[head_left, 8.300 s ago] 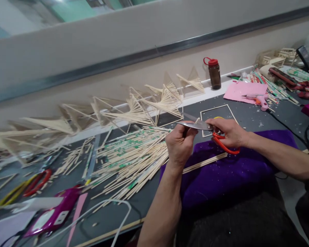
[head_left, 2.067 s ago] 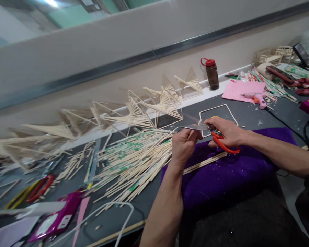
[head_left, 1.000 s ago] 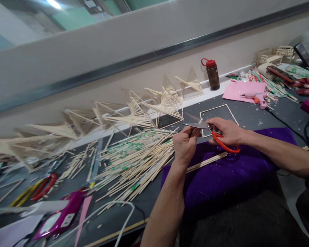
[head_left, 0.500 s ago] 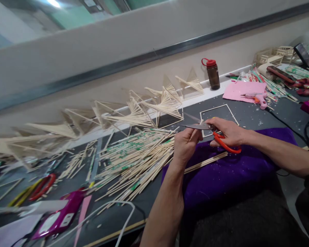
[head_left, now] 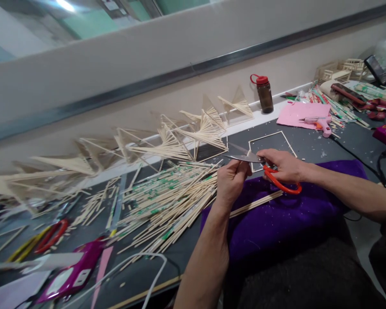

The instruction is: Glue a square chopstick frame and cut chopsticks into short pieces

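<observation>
My right hand (head_left: 284,166) is closed around a pair of red-handled scissors (head_left: 249,158), whose blades are parted and point left. Between the blades stands the pale tip of a wooden stick (head_left: 249,153), pinched in my left hand (head_left: 231,175); most of that stick is hidden by the fingers. Beneath both hands a purple cloth (head_left: 276,223) covers my lap and the table's front edge. A few loose sticks (head_left: 257,204) lie on the cloth. Just beyond the hands, a square frame of thin sticks (head_left: 266,136) lies flat on the dark table.
A large pile of chopsticks (head_left: 170,201) spreads to the left. Twisted stick models (head_left: 180,146) line the wall beside a brown bottle (head_left: 264,95). A pink glue gun (head_left: 323,124) rests on pink foam (head_left: 289,115). At lower left are a magenta device (head_left: 73,272) and a white cable (head_left: 159,274).
Both hands stay almost in place, with the scissors still around the stick tip. The whole view has shifted very slightly.
</observation>
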The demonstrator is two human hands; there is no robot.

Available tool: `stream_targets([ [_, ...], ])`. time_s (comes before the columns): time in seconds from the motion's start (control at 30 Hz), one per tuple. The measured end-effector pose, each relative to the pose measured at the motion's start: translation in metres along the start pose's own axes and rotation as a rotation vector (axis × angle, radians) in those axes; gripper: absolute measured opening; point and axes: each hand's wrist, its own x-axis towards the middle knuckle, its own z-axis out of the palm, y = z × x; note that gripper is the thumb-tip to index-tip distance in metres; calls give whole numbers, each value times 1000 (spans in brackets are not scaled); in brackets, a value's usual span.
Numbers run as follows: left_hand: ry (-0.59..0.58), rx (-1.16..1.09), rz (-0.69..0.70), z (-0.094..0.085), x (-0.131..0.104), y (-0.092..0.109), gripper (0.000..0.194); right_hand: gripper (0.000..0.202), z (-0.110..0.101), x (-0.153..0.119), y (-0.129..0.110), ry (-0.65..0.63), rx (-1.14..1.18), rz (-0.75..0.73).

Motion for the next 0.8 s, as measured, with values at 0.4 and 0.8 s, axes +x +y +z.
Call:
stream_targets([
  [0.4, 27, 41, 31, 0, 1, 2, 36, 40, -1, 1, 2, -18, 20, -14],
  [0.8, 46, 254, 128, -6, 6, 13, 29, 37, -24, 7, 15, 104, 336, 138],
])
